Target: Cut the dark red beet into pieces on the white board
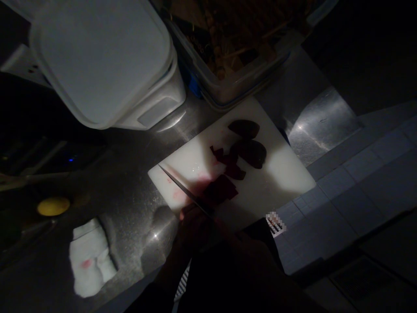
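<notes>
Dark red beetroot chunks (235, 167) lie on a white plastic cutting board (276, 184), atop a stainless steel table (130, 195). A long steel knife (182, 191) lies across the board beside the nearest chunk, gripped by a shadowed hand (195, 228), its fingers (190, 213) curled shut around the handle. Which hand, and the other's state, cannot be told.
</notes>
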`<state>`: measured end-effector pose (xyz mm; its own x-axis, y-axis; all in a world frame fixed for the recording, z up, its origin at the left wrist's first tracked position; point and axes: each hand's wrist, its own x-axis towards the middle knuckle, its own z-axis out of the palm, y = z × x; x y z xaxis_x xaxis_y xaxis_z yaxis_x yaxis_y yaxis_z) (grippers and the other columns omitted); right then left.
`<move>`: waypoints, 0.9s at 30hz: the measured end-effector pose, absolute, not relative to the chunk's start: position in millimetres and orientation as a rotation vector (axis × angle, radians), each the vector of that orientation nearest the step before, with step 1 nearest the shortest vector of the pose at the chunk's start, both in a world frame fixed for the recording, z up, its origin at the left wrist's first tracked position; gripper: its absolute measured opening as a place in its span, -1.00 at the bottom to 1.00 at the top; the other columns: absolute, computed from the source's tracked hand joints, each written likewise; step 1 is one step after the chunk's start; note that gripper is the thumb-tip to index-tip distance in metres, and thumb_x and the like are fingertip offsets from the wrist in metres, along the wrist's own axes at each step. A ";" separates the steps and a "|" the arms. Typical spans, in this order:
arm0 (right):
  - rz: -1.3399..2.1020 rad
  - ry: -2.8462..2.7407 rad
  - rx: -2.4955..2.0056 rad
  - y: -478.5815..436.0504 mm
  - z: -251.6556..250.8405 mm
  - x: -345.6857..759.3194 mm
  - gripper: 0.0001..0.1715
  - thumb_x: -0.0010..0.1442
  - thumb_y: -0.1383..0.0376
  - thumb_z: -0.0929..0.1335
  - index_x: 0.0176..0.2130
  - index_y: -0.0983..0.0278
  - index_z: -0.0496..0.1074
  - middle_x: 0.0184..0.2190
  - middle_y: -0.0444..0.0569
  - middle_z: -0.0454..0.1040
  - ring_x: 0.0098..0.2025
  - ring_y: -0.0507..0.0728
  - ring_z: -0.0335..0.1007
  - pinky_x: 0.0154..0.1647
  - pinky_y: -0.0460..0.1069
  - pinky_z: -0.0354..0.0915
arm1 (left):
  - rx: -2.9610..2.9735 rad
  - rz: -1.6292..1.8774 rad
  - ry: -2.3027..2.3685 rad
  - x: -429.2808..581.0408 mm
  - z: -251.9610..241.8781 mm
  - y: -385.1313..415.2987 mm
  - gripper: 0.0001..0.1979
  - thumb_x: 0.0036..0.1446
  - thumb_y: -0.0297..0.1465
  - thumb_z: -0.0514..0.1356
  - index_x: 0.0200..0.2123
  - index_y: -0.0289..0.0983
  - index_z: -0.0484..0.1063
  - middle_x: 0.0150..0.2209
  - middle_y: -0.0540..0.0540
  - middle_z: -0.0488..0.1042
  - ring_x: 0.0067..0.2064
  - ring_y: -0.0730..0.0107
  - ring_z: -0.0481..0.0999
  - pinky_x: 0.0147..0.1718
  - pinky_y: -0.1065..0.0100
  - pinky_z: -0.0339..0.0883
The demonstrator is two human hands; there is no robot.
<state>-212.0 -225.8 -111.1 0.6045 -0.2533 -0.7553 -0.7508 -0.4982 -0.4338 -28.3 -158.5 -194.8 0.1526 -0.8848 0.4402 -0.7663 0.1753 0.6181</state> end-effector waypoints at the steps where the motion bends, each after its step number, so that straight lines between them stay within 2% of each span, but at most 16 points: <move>1: 0.806 0.792 -2.044 -226.3 -111.3 -210.9 -0.57 0.29 0.14 0.33 0.08 0.29 0.34 -0.01 0.03 0.41 -0.11 0.12 0.42 -0.13 0.11 0.44 | 1.611 -0.186 -1.634 -28.3 -194.6 -158.3 -0.89 0.09 -0.55 0.22 -0.29 -0.26 0.42 -0.25 -0.11 0.49 -0.09 0.24 0.48 -0.17 0.24 0.45; 11: 0.798 0.808 -2.016 -230.5 -115.6 -197.6 -0.59 0.30 0.15 0.32 0.08 0.27 0.34 -0.04 0.02 0.43 -0.16 0.09 0.43 -0.17 0.07 0.44 | 1.623 -0.228 -1.594 -29.0 -197.4 -152.0 -0.90 0.15 -0.53 0.19 -0.24 -0.26 0.42 -0.25 -0.12 0.47 -0.09 0.27 0.46 -0.17 0.27 0.43; 16: 0.794 0.833 -2.017 -228.3 -116.4 -191.9 -0.50 0.35 0.18 0.27 0.22 0.24 0.21 -0.15 -0.02 0.47 -0.32 0.03 0.43 -0.31 0.00 0.43 | 1.673 -0.187 -1.539 -32.5 -195.0 -155.4 -0.84 0.07 -0.55 0.23 -0.27 -0.25 0.36 -0.25 -0.10 0.39 -0.14 0.28 0.42 -0.24 0.28 0.43; 18: 0.783 0.843 -2.031 -227.3 -116.6 -191.1 -0.48 0.36 0.21 0.26 0.25 0.22 0.17 -0.18 -0.04 0.47 -0.34 0.03 0.44 -0.31 0.00 0.43 | 1.727 -0.143 -1.452 -34.4 -193.5 -157.5 -0.80 0.03 -0.53 0.26 -0.26 -0.24 0.33 -0.20 -0.12 0.33 -0.14 0.26 0.40 -0.26 0.25 0.43; 20: 0.753 0.848 -2.057 -226.6 -116.4 -191.8 -0.52 0.34 0.20 0.28 0.21 0.23 0.22 -0.12 -0.01 0.46 -0.26 0.06 0.45 -0.24 0.03 0.44 | 1.802 -0.089 -1.428 -35.6 -193.0 -159.2 -0.77 0.01 -0.50 0.27 -0.24 -0.22 0.34 -0.12 -0.16 0.28 -0.08 0.19 0.38 -0.22 0.17 0.43; 24: 0.661 0.845 -2.127 -225.8 -114.4 -195.4 -0.58 0.30 0.13 0.32 0.08 0.26 0.34 0.02 0.04 0.41 -0.06 0.14 0.41 -0.07 0.13 0.42 | 1.886 -0.015 -1.566 -37.6 -197.5 -160.0 -0.71 0.07 -0.43 0.22 -0.09 -0.19 0.40 -0.02 -0.23 0.21 0.02 0.03 0.32 -0.13 0.01 0.41; 27: 0.593 0.842 -2.175 -224.5 -110.9 -196.8 -0.58 0.29 0.13 0.33 0.07 0.28 0.35 0.04 0.05 0.40 -0.03 0.16 0.40 -0.04 0.16 0.41 | 1.957 -0.033 -1.481 -42.0 -203.1 -157.2 -0.46 0.11 -0.36 0.21 0.17 -0.26 0.23 0.06 -0.33 0.16 0.06 0.00 0.34 -0.12 0.03 0.46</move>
<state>-196.8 -224.5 -110.9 0.6813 -0.3855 -0.6223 -0.7158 -0.5289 -0.4560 -42.0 -157.2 -203.1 0.3542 -0.8616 0.3636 -0.8443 -0.1275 0.5205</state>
